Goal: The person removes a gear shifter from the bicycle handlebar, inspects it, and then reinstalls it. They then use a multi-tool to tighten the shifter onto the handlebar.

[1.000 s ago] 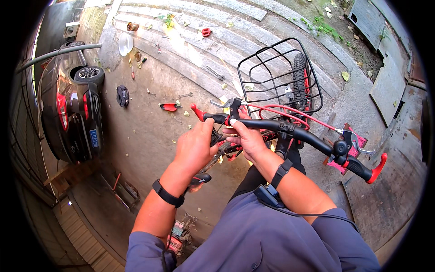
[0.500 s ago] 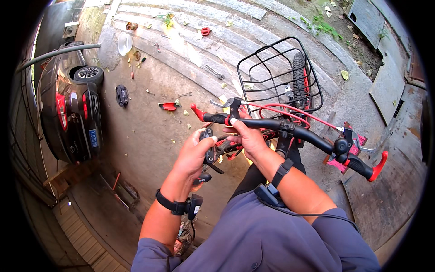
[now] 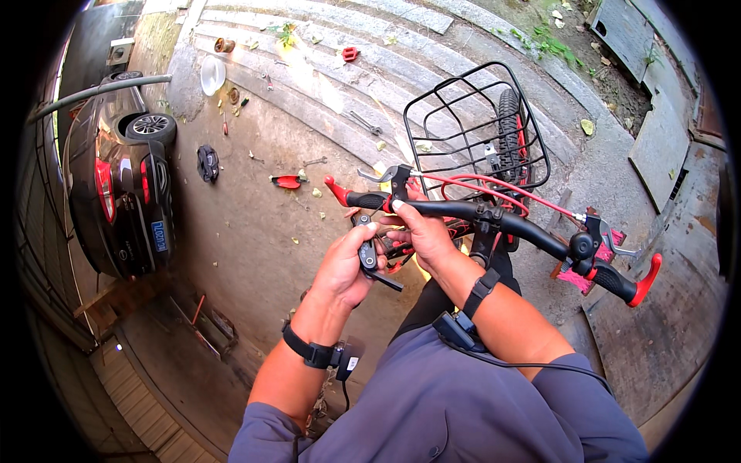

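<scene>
My left hand (image 3: 344,264) is closed around a black folding hex-key multi-tool (image 3: 368,251), with its thumb on the tool's upper end. One dark key sticks out at the lower end; another thin bit seems to reach up toward the handlebar, its tip hard to see. My right hand (image 3: 425,234) is wrapped round the black handlebar (image 3: 457,210) of a bicycle, thumb pressed beside the brake lever bracket (image 3: 399,182). Left of that thumb sits the black grip (image 3: 367,201) with a red bar end (image 3: 336,190). The right fingertips are partly hidden under the bar.
A black wire basket (image 3: 454,80) and front tyre (image 3: 509,139) stand ahead. Red cables (image 3: 544,202) arch over the bar. Wrenches (image 3: 363,122), a red-and-black piece (image 3: 288,181) and a dark pouch-like object (image 3: 208,163) lie on the ground. A dark car (image 3: 123,185) stands left.
My left hand has shifted right with the multi-tool, bringing it closer to my right hand and tilting it. My right hand stays on the handlebar.
</scene>
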